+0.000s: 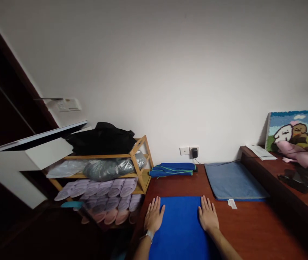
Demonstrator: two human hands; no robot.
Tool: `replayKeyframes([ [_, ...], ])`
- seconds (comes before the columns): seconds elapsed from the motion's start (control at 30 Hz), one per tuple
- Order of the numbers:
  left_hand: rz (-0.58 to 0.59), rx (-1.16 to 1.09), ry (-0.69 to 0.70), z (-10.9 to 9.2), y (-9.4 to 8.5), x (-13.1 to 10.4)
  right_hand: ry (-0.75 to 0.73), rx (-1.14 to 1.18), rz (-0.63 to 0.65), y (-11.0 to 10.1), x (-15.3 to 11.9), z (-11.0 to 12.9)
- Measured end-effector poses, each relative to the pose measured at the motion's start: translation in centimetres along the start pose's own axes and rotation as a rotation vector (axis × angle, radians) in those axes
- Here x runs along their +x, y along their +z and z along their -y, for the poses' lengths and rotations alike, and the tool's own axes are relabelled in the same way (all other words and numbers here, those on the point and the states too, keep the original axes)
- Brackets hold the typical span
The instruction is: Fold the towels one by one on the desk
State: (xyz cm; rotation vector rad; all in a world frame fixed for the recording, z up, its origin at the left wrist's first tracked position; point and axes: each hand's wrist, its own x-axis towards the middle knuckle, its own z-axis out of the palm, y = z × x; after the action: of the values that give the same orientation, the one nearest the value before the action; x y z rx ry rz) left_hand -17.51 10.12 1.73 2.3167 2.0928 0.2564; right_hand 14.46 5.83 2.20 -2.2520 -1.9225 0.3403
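Blue cloth [180,229] has left hand [154,216] and right hand [208,216] at opposite edges, each grip flat, unclosed.

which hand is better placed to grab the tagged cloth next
Probably the right hand: it rests at the right edge of the blue cloth, nearer the tagged cloth, while the left hand is at the opposite edge, farther away.

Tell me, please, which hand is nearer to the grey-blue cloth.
Right. The right hand is close to the near-left corner of the grey-blue cloth; the left hand is farther left, across the bright blue cloth.
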Motion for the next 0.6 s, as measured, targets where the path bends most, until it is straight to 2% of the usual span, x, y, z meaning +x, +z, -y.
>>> replayKeyframes([
  [0.1,0.0,0.001,-0.001,-0.7,-0.2,0.0,0.021,-0.013,0.039,-0.6,-0.3,0.2],
  [0.3,0.002,0.016,-0.002,-0.8,-0.5,0.0,-0.005,0.051,-0.009,-0.4,-2.4,-0.1],
  [0.47,-0.084,0.042,0.023,-0.7,-0.8,0.1,-0.018,0.052,-0.013,0.0,-3.3,-0.3],
  [0.53,-0.147,0.028,0.068,-2.1,-1.0,-0.1,-0.019,0.067,-0.021,0.0,-3.2,-0.2],
  [0.6,-0.177,-0.013,0.163,-5.2,-1.0,-0.6,-0.023,0.081,-0.024,0.0,-3.1,-0.2],
])
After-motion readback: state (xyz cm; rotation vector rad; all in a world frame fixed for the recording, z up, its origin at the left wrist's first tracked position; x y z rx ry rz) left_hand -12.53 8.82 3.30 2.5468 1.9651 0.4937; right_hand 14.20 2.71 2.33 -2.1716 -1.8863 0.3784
